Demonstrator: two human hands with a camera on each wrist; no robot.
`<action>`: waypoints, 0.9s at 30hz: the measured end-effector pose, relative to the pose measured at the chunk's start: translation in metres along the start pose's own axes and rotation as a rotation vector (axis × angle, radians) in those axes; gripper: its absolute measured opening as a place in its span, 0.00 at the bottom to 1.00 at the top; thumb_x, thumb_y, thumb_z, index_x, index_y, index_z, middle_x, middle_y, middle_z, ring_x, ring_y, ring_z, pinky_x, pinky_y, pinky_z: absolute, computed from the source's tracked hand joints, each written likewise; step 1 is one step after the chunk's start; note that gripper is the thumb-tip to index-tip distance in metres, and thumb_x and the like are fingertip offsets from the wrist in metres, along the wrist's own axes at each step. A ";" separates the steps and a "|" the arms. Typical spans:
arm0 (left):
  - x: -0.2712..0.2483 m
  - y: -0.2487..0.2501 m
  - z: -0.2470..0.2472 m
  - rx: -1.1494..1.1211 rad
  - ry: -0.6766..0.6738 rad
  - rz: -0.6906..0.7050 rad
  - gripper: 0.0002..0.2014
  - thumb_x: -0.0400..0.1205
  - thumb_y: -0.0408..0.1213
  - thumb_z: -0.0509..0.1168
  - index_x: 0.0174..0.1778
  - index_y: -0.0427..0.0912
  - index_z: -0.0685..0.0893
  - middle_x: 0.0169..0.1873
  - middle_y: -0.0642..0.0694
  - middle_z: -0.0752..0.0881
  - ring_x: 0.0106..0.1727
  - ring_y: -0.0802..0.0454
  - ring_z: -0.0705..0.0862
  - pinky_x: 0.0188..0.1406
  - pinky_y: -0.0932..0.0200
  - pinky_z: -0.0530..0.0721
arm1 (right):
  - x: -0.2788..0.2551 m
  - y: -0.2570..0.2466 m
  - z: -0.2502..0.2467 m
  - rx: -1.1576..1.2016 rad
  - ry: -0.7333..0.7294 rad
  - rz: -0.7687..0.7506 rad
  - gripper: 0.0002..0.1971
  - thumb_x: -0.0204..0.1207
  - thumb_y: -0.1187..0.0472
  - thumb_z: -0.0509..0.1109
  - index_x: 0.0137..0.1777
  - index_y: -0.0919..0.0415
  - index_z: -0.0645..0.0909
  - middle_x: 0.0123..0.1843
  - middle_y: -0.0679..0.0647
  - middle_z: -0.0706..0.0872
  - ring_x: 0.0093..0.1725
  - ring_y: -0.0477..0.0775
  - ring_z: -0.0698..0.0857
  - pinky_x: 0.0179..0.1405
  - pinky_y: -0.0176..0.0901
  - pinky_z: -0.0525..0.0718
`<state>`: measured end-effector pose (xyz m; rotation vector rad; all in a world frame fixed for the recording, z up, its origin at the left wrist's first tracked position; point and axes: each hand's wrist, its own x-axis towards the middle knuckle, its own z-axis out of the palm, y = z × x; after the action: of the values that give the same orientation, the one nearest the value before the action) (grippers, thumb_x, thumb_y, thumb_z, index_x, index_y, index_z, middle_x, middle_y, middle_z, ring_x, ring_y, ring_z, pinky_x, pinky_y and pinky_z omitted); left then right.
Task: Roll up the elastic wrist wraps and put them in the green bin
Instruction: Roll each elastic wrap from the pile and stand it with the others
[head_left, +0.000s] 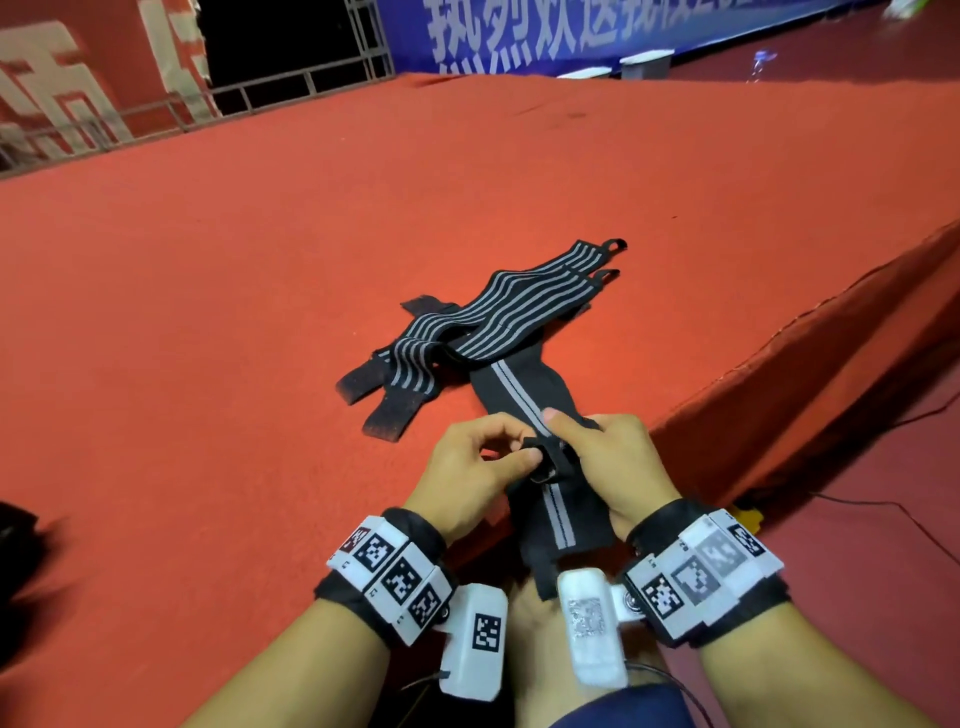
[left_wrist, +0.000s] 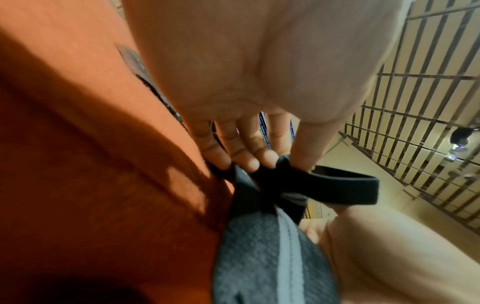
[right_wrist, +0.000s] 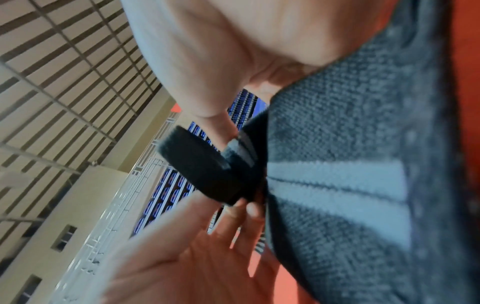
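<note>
Held wrap (head_left: 550, 499), black with one grey centre stripe, at near edge of red carpeted surface (head_left: 208, 312); long axis running from the surface edge away from the person, near end hanging off the edge toward the wrists, far end flat on the surface and passing under the striped wraps (head_left: 498, 312). Thumb loop (head_left: 540, 457) at mid-length of held wrap, between both hands. Left hand (head_left: 478, 467) grip closed: thumb and fingertips pinching the fabric at the loop. Right hand (head_left: 618, 467) grip closed on held wrap's right edge, thumb on top, fingers underneath. Striped wraps just beyond held wrap, crossed in a heap, long axes diagonal, their loops pointing away to far right. Left wrist view only: loop (left_wrist: 345, 189) standing open past the fingertips (left_wrist: 249, 162). Right wrist view only: knit texture of the held wrap (right_wrist: 350, 144), loop (right_wrist: 205, 166) seen edge-on. Green bin in no view.
</note>
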<state>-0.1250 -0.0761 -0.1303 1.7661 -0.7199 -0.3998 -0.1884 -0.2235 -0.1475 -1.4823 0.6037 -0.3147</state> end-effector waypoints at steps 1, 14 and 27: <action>-0.001 0.000 -0.003 0.007 -0.026 0.001 0.03 0.76 0.34 0.74 0.42 0.39 0.88 0.36 0.51 0.83 0.36 0.56 0.81 0.41 0.57 0.80 | -0.001 -0.003 0.003 0.067 -0.032 -0.008 0.20 0.69 0.48 0.80 0.39 0.69 0.89 0.39 0.69 0.91 0.42 0.71 0.92 0.48 0.73 0.89; 0.059 0.009 -0.049 -0.052 0.166 -0.117 0.12 0.87 0.43 0.66 0.62 0.43 0.87 0.55 0.53 0.90 0.53 0.66 0.86 0.55 0.68 0.81 | 0.004 -0.038 0.029 0.125 -0.087 -0.381 0.13 0.65 0.63 0.70 0.39 0.75 0.76 0.33 0.70 0.78 0.35 0.55 0.74 0.33 0.61 0.76; 0.062 0.027 -0.054 -0.199 0.205 -0.028 0.17 0.92 0.31 0.52 0.66 0.19 0.76 0.32 0.34 0.79 0.35 0.76 0.82 0.43 0.74 0.79 | -0.013 -0.101 0.025 0.436 -0.245 -0.601 0.10 0.62 0.73 0.64 0.40 0.63 0.84 0.39 0.65 0.80 0.39 0.61 0.77 0.40 0.48 0.77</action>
<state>-0.0528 -0.0813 -0.0820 1.6024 -0.4926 -0.2938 -0.1686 -0.2045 -0.0461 -1.2211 -0.1220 -0.6715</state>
